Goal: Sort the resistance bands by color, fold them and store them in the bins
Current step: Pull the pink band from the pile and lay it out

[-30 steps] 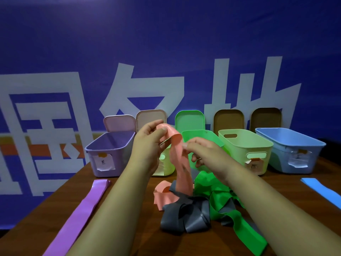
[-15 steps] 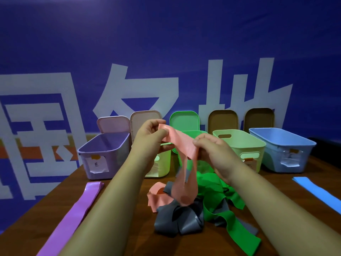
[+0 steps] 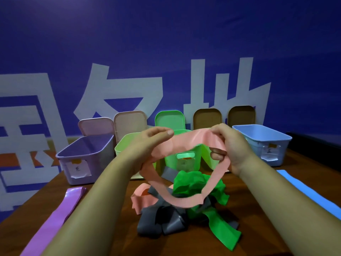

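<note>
With the left hand (image 3: 153, 143) and the right hand (image 3: 228, 145), pinches the top of the pink band (image 3: 186, 143) and spreads it into an open loop right in front of the bright green bin (image 3: 184, 157), lifted clear of the table. Risks a snag lower down: could drag the green band (image 3: 195, 183) or grey band (image 3: 166, 226) along, both tangled nearer than that bin, with the loop's slack hanging on or just above them — cannot tell which. Could also slip from so thin a pinch if stretched hard. Holds both forearms reaching forward, hands level, one to each side of the bin's handle — left thumb on top with fingers beneath, right fingers curled round the strip's edge.
</note>
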Demonstrator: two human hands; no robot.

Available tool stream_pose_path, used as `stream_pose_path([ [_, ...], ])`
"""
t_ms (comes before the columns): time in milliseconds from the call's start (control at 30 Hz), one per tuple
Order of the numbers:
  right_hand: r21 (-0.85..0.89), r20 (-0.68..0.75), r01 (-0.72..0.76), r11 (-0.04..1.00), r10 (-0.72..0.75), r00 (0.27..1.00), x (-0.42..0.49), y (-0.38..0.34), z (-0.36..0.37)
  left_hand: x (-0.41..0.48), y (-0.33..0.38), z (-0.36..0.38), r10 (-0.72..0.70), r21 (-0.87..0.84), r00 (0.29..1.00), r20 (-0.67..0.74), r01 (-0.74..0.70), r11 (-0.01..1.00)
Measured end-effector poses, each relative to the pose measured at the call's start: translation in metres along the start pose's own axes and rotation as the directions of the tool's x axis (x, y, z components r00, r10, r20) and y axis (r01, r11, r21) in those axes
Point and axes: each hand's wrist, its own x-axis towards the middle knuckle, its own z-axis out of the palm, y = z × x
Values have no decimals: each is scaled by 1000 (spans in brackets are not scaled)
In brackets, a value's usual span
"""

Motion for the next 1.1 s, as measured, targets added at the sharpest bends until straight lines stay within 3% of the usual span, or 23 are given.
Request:
stream_pose_path([
  [100, 0, -52, -20, 1000, 20, 998, -1, -2, -16, 4, -7, -2, 70, 232, 996, 47, -79, 970],
  [200, -29, -39, -35, 999, 33, 999, -5, 1, -21, 13, -18, 2, 54, 341, 988, 143, -101, 935],
  [333, -11, 7, -43, 999, 44, 999, -9, 2, -18, 20, -29, 17, 36, 457, 986, 163, -108, 883],
  [500, -92, 130, -27, 995, 39, 991, -7, 10, -9, 20, -43, 34, -4, 557, 998, 66, -34, 830],
  [567, -128, 145, -23, 992, 42, 988, -6, 13, -5, 17, -43, 41, -45, 490, 997, 62, 9, 872],
  [667, -123, 153, -17, 992, 36, 988, -3, 17, -2, 13, -41, 47, -188, 154, 977, 104, 170, 973],
  [833, -108, 163, -6, 994, 24, 986, 1, 22, -1, 10, -44, 41, -280, -97, 929, 240, 310, 946],
  [967, -103, 172, -1, 995, 19, 985, 2, 27, -3, 11, -42, 36, -279, -179, 931, 235, 324, 929],
  [1100, -131, 165, 15, 991, 7, 986, 1, 32, -7, 18, -42, 28, -279, -122, 950, 139, 295, 948],
])
